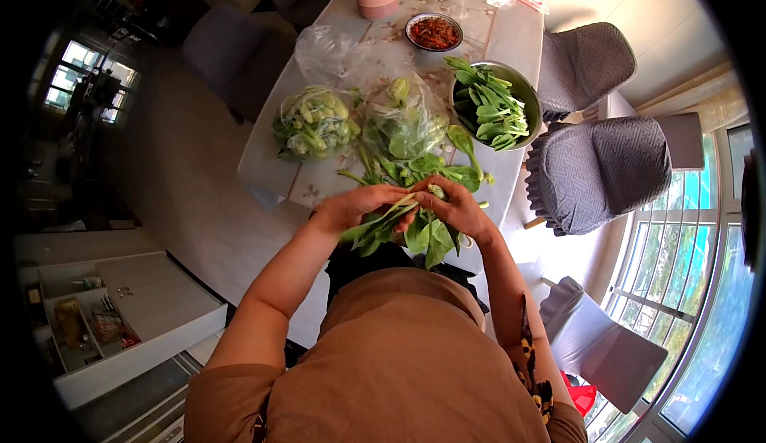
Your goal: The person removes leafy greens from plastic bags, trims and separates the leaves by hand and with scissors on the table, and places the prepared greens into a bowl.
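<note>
Held greens [435, 240] at the table's [263, 156] near edge: left hand [363, 204] pinching stems, right hand [453, 208] gripping them near what looks like the base. Best done, I'd judge, by pinching low, one stalk at a time, leaves uncrushed. Outward: loose greens [391, 173] at 12 o'clock, bagged greens [315, 128] between 10 and 11, metal bowl [528, 94] of leaves at 1.
</note>
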A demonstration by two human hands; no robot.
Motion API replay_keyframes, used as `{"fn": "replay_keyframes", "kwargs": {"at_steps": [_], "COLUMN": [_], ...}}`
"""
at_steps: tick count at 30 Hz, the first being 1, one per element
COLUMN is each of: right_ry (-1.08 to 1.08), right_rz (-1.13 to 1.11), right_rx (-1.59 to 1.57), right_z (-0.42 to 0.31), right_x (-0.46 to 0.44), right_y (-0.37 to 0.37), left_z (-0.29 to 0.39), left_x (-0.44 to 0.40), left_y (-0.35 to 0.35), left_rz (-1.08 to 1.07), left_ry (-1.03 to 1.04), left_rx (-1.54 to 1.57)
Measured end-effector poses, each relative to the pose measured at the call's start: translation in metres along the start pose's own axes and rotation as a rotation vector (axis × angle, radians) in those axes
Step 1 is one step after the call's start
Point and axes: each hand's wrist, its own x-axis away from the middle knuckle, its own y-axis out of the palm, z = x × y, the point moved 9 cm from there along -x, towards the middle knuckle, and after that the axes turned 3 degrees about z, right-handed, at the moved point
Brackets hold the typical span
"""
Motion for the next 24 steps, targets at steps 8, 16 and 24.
{"fn": "replay_keyframes", "kwargs": {"at_steps": [8,16,24], "right_ry": [0.225,0.423,0.434], "right_rz": [0.15,0.173,0.334], "right_rx": [-0.575,-0.523,-0.552], "right_z": [0.004,0.072,0.114], "right_x": [0.002,0.005,-0.001], "right_y": [0.007,0.015,0.019], "left_z": [0.009,0.019,0.006], "left_x": [-0.011,-0.005,0.012], "left_y": [-0.002,-0.019,-0.014], "left_rz": [0.179,0.353,0.663], "left_ry": [0.224,0.274,0.405], "left_rx": [-0.15,-0.774,-0.955]}}
